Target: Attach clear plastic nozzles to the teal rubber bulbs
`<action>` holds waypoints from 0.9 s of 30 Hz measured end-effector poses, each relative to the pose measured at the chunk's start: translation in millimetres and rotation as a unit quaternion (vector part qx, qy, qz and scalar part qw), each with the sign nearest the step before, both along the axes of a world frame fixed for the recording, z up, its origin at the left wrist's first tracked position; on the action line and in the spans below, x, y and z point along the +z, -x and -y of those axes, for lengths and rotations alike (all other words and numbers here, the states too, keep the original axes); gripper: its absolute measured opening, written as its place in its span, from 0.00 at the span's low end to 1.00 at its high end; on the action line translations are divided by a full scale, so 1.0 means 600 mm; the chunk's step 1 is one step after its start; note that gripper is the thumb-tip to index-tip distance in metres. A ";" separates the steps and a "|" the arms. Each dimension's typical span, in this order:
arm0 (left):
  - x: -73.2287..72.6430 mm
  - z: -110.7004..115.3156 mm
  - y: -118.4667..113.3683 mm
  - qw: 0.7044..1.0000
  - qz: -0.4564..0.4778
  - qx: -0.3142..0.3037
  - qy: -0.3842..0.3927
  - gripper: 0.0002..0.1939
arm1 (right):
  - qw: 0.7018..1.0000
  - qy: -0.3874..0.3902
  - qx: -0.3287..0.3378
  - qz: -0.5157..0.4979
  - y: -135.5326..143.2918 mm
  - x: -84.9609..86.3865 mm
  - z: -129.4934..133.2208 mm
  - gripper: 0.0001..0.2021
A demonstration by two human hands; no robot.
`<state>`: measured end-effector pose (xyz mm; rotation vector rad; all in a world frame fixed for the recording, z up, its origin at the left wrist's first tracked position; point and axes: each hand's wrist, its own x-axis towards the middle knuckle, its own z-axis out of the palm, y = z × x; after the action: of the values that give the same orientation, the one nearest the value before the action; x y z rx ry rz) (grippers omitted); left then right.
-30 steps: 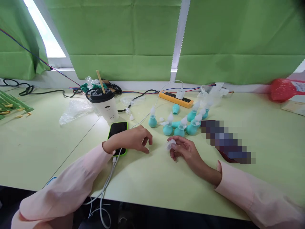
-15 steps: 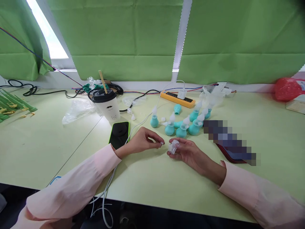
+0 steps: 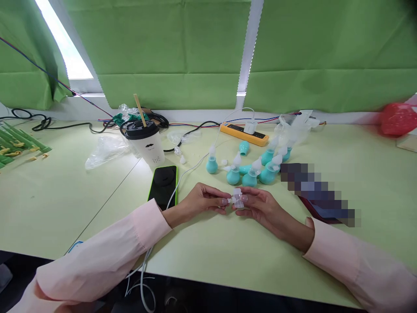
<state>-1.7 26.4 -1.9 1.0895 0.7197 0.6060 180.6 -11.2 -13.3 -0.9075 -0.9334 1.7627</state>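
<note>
Between thumb and fingers, my right hand (image 3: 262, 208) grips a small clear plastic piece (image 3: 238, 198). My left hand (image 3: 206, 200) pinches a tiny whitish plastic part (image 3: 229, 200) against the left side of that piece; whether it sits inside or only touches cannot be made out. Beyond the hands stand several turquoise bulbs with clear pointed tips, among them a single one (image 3: 212, 163) on the left and another (image 3: 249, 174) just behind my right hand. A bare turquoise bulb (image 3: 244, 148) lies farther back, near a small white piece (image 3: 224, 162).
A white paper cup (image 3: 148, 150) with black lid and stirrer stands left, behind a green-edged phone (image 3: 163, 184). A white cable (image 3: 192, 169) runs past my left hand to a yellow power strip (image 3: 243, 134). Clear plastic bags (image 3: 295, 128) lie at the back; a dark pixelated object (image 3: 314, 191) lies right.
My left hand has moved right, bringing the tiny part up against the clear piece. My right hand keeps hold of its piece, now turned slightly. The view has shifted a little.
</note>
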 end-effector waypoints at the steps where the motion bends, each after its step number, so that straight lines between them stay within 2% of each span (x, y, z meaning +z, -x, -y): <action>1: -0.001 0.000 0.000 1.000 -0.001 0.004 -0.003 0.14 | 1.000 0.001 -0.006 0.009 0.001 0.001 0.001 0.11; 11: -0.005 0.000 0.000 0.999 -0.020 0.033 -0.024 0.12 | 0.999 0.004 -0.021 0.028 0.007 0.001 0.004 0.12; 20: 0.001 0.010 -0.003 0.982 -0.079 0.044 -0.167 0.11 | 0.999 0.009 -0.031 0.032 0.006 0.000 0.003 0.12; 23: 0.003 0.019 -0.003 0.950 -0.122 0.060 -0.282 0.10 | 1.000 0.010 -0.022 0.020 0.004 -0.002 0.002 0.13; 27: 0.000 0.028 0.000 0.850 -0.164 0.088 -0.493 0.09 | 1.000 0.016 -0.004 0.004 0.003 -0.002 -0.001 0.11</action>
<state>-1.9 9.4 -2.1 2.1369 0.8188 1.0089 179.0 -10.5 -14.4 -0.9378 -0.9074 1.7738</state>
